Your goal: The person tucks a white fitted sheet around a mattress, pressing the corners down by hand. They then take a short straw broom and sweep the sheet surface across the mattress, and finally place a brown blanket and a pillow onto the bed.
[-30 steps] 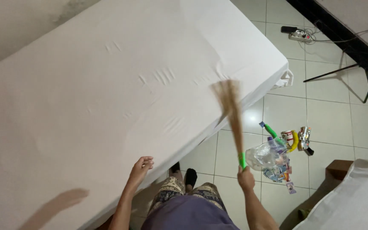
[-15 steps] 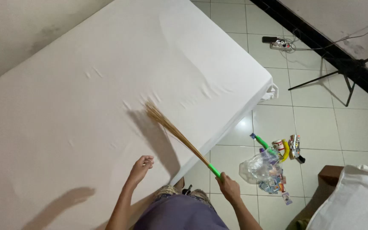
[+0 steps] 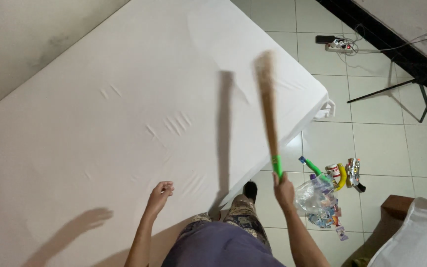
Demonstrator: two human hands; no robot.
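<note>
At the bed's near edge, I have a stick broom (image 3: 268, 111) raised over the white sheet (image 3: 124, 123).

My right hand (image 3: 283, 190) is closed around the broom's green grip, bristles up and blurred above the mattress, its shadow falling across the sheet. My left hand (image 3: 160, 194) hangs loosely curled just over the sheet, holding nothing, likely held out for balance. Beside my right hand on the tiled floor (image 3: 386, 148) lies a clear plastic bag (image 3: 315, 198) with small bottles and packets. Farther off, a power strip (image 3: 339, 45) sits near the wall.
</note>
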